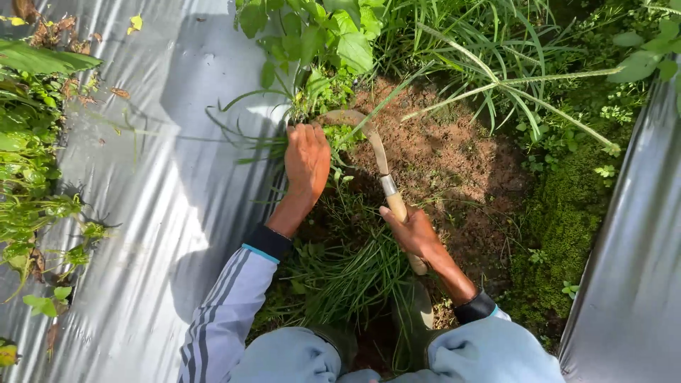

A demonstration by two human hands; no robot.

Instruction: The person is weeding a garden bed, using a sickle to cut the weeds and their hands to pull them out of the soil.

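bare soil between silver plastic sheets. right hand grips a sickle, blade curving up-left around the weed clump; left hand, seemingly clutching it, sits nearer.

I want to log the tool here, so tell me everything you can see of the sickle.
The sickle has a curved, soil-dulled metal blade, a shiny metal collar and a pale wooden handle. The right hand grips the handle. The blade hooks around green weeds at bare soil, close beside the left hand grasping those weeds.
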